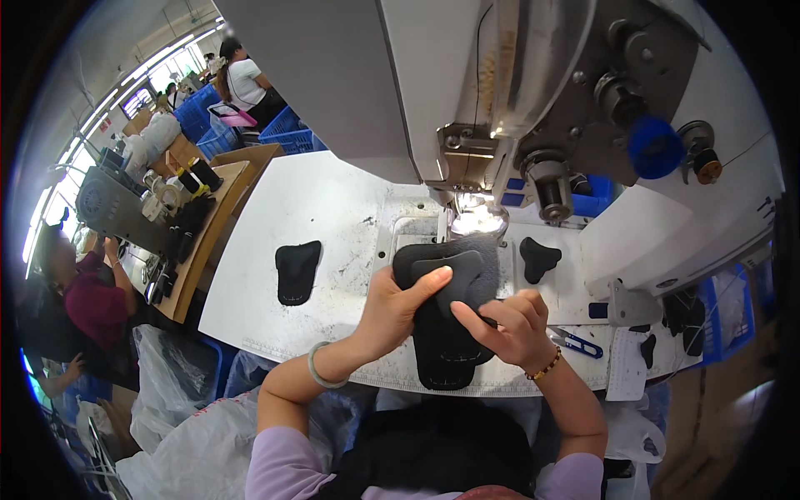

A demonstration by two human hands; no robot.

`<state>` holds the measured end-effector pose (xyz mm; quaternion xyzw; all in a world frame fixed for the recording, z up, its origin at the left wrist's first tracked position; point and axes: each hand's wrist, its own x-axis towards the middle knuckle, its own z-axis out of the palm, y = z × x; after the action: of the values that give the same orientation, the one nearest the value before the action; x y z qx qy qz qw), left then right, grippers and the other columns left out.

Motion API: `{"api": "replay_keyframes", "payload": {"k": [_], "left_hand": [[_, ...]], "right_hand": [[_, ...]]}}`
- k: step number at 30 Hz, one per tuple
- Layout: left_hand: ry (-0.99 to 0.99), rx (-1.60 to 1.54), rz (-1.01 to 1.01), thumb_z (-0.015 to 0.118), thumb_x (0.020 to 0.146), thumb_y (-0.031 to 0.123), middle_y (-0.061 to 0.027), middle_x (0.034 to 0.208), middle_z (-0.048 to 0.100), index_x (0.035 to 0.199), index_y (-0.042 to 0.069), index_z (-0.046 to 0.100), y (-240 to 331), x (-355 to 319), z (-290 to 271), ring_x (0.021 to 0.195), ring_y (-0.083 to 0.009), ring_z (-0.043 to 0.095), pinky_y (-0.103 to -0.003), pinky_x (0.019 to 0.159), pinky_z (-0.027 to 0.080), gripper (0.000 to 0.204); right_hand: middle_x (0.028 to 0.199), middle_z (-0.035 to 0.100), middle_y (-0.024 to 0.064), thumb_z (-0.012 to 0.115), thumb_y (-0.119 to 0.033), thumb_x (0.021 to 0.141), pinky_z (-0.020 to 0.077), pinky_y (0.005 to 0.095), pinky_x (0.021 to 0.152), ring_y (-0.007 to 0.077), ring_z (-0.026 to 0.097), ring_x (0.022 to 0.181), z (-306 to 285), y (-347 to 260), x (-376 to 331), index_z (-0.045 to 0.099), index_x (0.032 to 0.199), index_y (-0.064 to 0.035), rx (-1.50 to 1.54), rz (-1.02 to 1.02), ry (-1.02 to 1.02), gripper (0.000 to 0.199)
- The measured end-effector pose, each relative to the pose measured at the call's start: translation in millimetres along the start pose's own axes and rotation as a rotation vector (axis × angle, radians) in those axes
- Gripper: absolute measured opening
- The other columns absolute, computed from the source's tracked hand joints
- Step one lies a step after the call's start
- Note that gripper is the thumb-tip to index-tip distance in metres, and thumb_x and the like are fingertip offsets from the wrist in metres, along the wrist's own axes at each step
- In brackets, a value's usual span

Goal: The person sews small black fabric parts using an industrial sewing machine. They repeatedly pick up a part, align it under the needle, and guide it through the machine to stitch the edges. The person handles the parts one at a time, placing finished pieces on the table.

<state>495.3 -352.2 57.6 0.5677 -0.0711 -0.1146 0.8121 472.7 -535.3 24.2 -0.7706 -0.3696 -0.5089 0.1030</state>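
Note:
My left hand (393, 310) and my right hand (510, 327) both hold a stack of black fabric pieces (450, 333) on the white sewing table (325, 208). The top end of the stack lies under the presser foot (475, 215) of a large white sewing machine (533, 100). My left thumb presses on the upper piece; my right fingers pinch its right edge. A pale green bangle is on my left wrist, a beaded bracelet on my right.
A single black fabric piece (297, 271) lies to the left, a smaller one (538, 258) to the right. Blue-handled snips (579, 342) lie by my right wrist. Another person (83, 292) works at a bench on the left. Blue crates (287, 133) stand behind.

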Motion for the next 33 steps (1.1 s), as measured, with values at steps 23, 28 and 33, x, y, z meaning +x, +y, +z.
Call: {"api": "replay_keyframes", "payload": {"k": [23, 28, 33], "left_hand": [[-0.009, 0.136, 0.32, 0.053, 0.09, 0.011, -0.0008, 0.089, 0.062, 0.098, -0.002, 0.061, 7.3, 67.4, -4.0, 0.081, -0.0072, 0.052, -0.024, 0.075, 0.043, 0.018], [-0.014, 0.118, 0.311, 0.053, 0.091, 0.01, -0.0013, 0.091, 0.062, 0.099, -0.001, 0.061, 8.0, 68.1, -4.7, 0.083, -0.0077, 0.053, -0.024, 0.076, 0.043, 0.016], [0.022, 0.174, 0.349, 0.053, 0.09, 0.009, -0.0023, 0.088, 0.062, 0.099, -0.001, 0.059, 7.8, 67.5, -3.4, 0.079, -0.0082, 0.055, -0.024, 0.072, 0.045, 0.015]], "right_hand": [[0.087, 0.049, 0.0009, 0.073, -0.007, 0.055, 0.0444, 0.0337, 0.063, 0.0199, 0.05, 0.076, 29.2, 36.8, 24.5, 0.068, 0.11, -0.0222, 0.255, 0.337, 0.018, 0.057], [0.081, 0.043, 0.0018, 0.074, -0.012, 0.057, 0.0438, 0.0348, 0.064, 0.0204, 0.049, 0.075, 29.5, 35.4, 24.6, 0.068, 0.109, -0.0221, 0.278, 0.378, 0.017, 0.054], [0.082, 0.048, 0.002, 0.075, -0.016, 0.059, 0.044, 0.0332, 0.064, 0.0202, 0.05, 0.076, 25.1, 32.0, 28.2, 0.07, 0.103, -0.02, 0.374, 0.516, -0.015, 0.045]]}}
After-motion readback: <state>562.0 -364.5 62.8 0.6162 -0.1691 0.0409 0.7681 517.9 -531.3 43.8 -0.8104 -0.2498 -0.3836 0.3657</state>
